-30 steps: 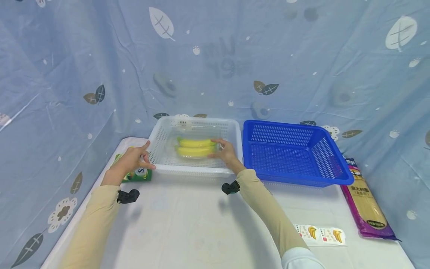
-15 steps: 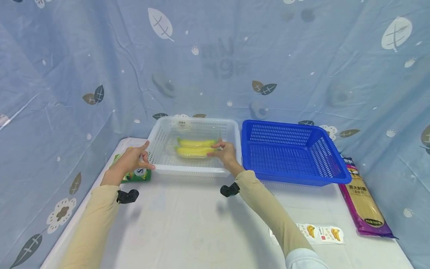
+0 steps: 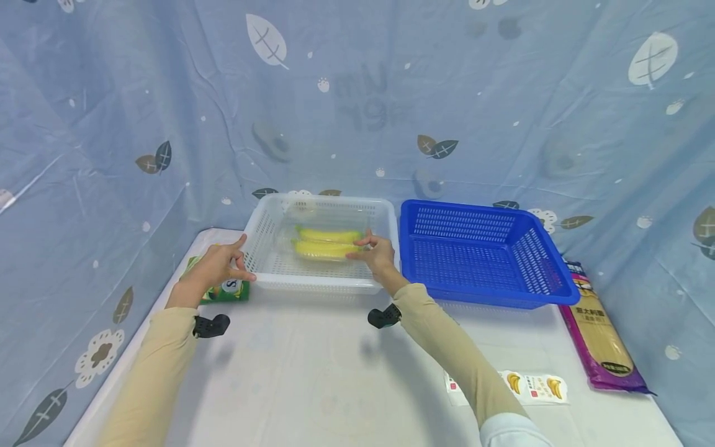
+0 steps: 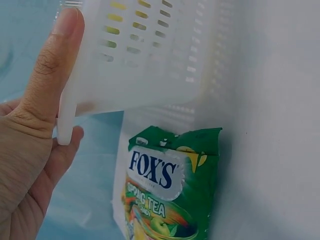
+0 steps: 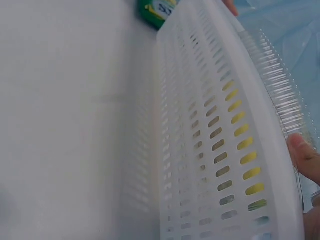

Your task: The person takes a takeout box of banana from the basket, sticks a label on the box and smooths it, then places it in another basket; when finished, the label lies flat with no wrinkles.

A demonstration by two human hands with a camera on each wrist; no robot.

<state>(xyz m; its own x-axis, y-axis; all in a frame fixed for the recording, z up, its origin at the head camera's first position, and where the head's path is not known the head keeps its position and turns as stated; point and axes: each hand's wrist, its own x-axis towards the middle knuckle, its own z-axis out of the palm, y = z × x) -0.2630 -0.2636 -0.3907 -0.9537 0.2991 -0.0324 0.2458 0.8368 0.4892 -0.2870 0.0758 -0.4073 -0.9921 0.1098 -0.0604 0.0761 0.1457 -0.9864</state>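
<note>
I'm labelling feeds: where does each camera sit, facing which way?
Head: worn on the head, facing forward and down at a white perforated plastic basket; left hand, right hand and beige sleeves show.
Left wrist: worn there, facing the basket's wall and a shiny green candy bag; left hand shows.
Right wrist: worn there, facing along the basket's near side; right hand and a left fingertip show.
Both wrist views share basket and bag.

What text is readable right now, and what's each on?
"FOX'S": green bag.
"SPRING TEA": same bag, creased; smaller word below unclear.
"意大利面": purple pack; smaller print unreadable.
Banana labels: lettering too small to read.
Wall cloth: letter-like marks, too faint.
</note>
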